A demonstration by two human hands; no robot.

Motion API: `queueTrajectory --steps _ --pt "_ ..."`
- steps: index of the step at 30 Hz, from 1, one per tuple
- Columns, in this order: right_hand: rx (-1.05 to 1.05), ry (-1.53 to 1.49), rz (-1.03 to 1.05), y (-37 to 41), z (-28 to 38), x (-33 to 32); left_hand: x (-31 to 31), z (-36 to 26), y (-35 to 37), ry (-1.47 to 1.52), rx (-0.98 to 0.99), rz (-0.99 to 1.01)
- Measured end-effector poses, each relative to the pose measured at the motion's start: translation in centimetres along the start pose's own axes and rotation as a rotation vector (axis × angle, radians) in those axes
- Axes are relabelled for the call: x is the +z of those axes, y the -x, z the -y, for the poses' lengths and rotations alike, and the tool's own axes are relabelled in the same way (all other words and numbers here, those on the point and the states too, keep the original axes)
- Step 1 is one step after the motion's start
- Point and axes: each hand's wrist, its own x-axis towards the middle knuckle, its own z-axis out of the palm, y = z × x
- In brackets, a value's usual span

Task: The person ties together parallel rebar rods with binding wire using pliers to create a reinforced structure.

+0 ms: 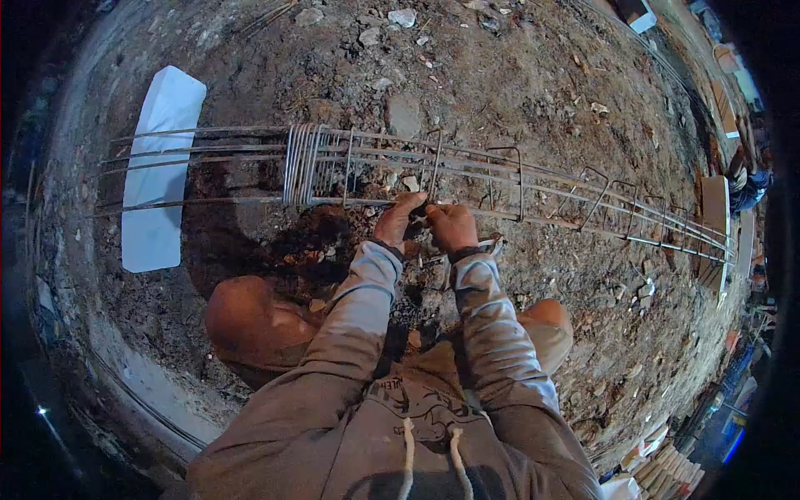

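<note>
A long cage of steel bars (242, 200) runs across the view, resting on a white block (154, 225) at the left and a pale block (713, 200) at the far right. Several wire stirrups are bunched together (303, 165) left of my hands; others stand spaced along the bars to the right. My left hand (400, 221) is closed at the near bar, its fingers at the foot of a stirrup (437, 158). Right beside it, my right hand (451, 227) is closed too, fingertips at the same joint. Whatever small thing the fingers hold is hidden.
Rough soil with stones (402, 17) surrounds the cage. My bent knees are on both sides of my forearms. At the far right edge another person (747, 179) is near the cage's end. Stacked wooden pieces (669, 472) lie at the lower right.
</note>
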Motion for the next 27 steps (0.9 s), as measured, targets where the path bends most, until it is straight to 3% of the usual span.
queueTrajectory --steps 1,2,3,5,8,16,19,21,23,25,27 --pt "0.124 -0.223 0.145 0.1 0.2 -0.4 -0.8 0.6 -0.8 0.004 -0.001 -0.002" --pt "0.217 -0.408 0.2 0.5 0.9 -0.8 -1.9 1.4 -2.0 0.104 -0.043 0.167" --pt "0.216 -0.402 0.201 0.5 0.8 -1.0 -2.7 2.2 -3.2 0.205 -0.084 0.338" --pt "0.252 -0.675 0.385 0.6 0.3 -1.8 -2.6 2.3 -3.3 0.235 -0.075 0.326" --pt "0.193 -0.78 0.461 0.6 -0.4 -2.0 -3.0 2.6 -3.8 0.222 -0.079 0.314" --pt "0.215 -0.791 0.378 0.9 -0.3 -1.1 -2.2 1.0 -2.5 0.12 -0.069 0.332" --pt "0.23 -0.764 0.35 1.4 1.0 -1.4 -1.7 0.9 -2.0 0.135 -0.059 0.219" --pt "0.252 -0.773 0.335 1.5 0.8 -1.5 -1.7 0.9 -2.2 0.174 -0.196 0.25" --pt "0.33 -0.817 0.347 1.0 0.7 -1.6 -1.3 1.0 -2.3 0.2 -0.155 0.303" --pt "0.33 -0.754 0.328 1.2 1.3 -1.6 -2.7 2.7 -4.8 0.04 -0.022 0.326" --pt "0.335 -0.701 0.308 1.3 1.6 -1.2 -1.4 0.2 -1.9 0.013 -0.1 0.297"
